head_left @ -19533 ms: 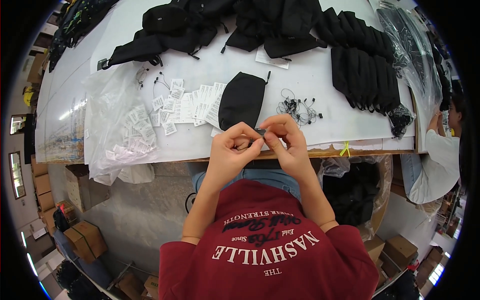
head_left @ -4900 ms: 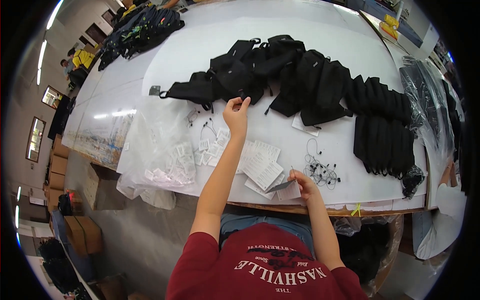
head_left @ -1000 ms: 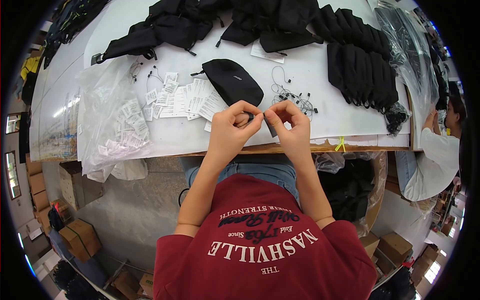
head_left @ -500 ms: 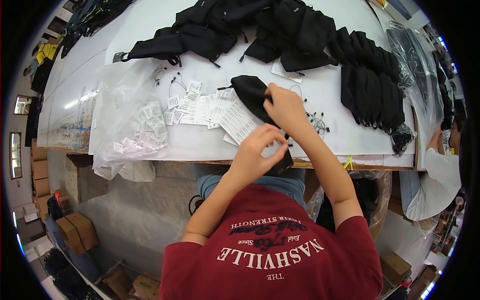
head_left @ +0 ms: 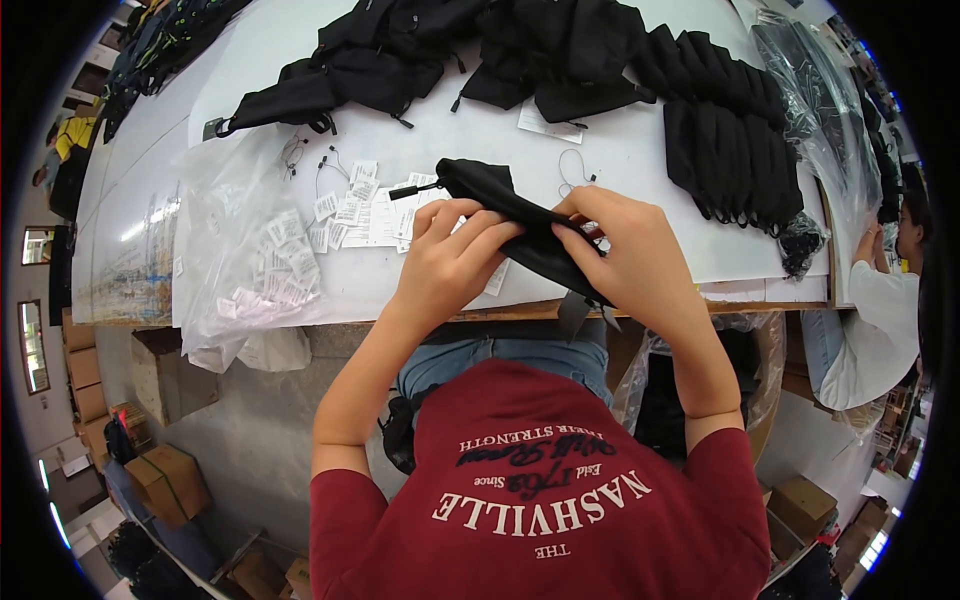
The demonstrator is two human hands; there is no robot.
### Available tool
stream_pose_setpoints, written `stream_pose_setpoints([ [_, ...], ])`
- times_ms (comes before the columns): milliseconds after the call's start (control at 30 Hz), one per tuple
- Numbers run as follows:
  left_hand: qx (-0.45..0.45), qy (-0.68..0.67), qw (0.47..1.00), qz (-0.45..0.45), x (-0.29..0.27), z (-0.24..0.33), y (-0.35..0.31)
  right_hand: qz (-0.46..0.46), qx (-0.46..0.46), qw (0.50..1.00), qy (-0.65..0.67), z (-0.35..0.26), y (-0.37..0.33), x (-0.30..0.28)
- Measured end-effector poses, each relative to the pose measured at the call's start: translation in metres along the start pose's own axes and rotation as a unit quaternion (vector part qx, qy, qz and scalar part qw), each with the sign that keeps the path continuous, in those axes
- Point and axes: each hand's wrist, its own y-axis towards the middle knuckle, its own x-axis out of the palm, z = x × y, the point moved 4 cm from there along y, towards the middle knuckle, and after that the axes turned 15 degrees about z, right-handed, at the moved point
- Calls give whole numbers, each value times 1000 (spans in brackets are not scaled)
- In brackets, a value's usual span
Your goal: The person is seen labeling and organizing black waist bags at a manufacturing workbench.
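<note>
A small black zippered pouch (head_left: 548, 258) is stretched between my two hands just above the table's near edge. My left hand (head_left: 443, 258) grips its left side, fingers over the cloth. On the right, my right hand (head_left: 637, 245) pinches the fabric between thumb and fingers. A zipper pull (head_left: 412, 190) sticks out at the pouch's upper left, and a dark strip (head_left: 573, 316) hangs from its lower end. White printed labels (head_left: 375, 218) lie spread beside my left hand, partly covered by it. A thin string loop (head_left: 572, 168) rests beyond the pouch.
Black pouches (head_left: 570, 60) are heaped at the far side, and more stand in rows (head_left: 735, 165) at the right. A clear plastic bag (head_left: 235, 240) with labels lies at the left. Cardboard boxes (head_left: 160, 475) stand on the floor. Another person (head_left: 880, 330) sits at the right.
My left hand has come up and left from the table edge onto the pouch. The pouch has come lower, and my right hand has shifted right; both hands now hold it.
</note>
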Motion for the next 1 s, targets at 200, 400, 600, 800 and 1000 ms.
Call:
stream_pose_setpoints([
  [200,24,3,1000,5,-9,6,0,1,-30,999,9,-5,-3,2],
  [400,9,-108,993,-35,-7,8,4,43,-57,992,-102,5,2,0],
  [600,-45,-106,992,-55,-4,9,10,10,-94,990,-109,-1,-5,5],
  [800,-28,-108,990,-83,-4,3,3,12,-120,988,-102,-3,-12,10],
  [1000,-44,-89,983,-153,-5,16,6,135,-51,987,-65,13,7,7],
])
